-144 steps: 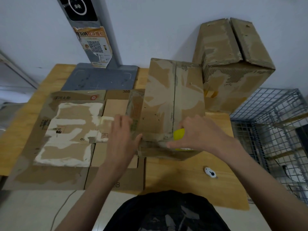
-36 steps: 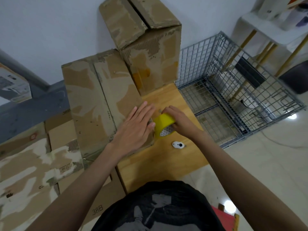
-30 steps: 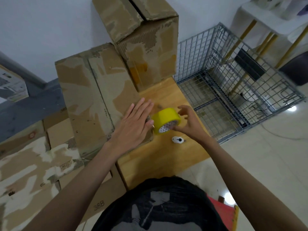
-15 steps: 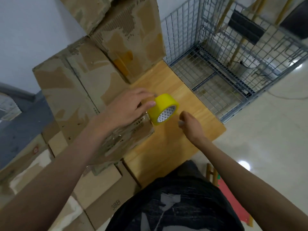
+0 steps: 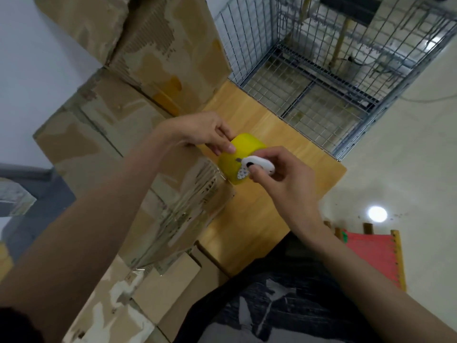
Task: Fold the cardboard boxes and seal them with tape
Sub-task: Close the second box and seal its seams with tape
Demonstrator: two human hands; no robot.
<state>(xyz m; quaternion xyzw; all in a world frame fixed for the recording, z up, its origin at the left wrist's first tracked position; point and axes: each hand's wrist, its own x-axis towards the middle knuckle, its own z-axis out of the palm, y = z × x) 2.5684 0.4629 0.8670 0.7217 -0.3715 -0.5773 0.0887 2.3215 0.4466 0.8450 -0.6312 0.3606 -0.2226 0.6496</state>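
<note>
Beside the taped box (image 5: 138,149), left hand (image 5: 197,132) grips the yellow tape roll (image 5: 238,157); right hand (image 5: 279,179) pinches a white cutter (image 5: 258,164).

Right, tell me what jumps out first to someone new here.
The bright yellow roll of tape at centre, pinched by the left hand, while the right hand presses a small white cutter against it. Behind it sits a worn brown cardboard box; a grey wire cage stands upper right.

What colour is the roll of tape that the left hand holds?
Yellow; the tape roll shows best in the head view.
</note>
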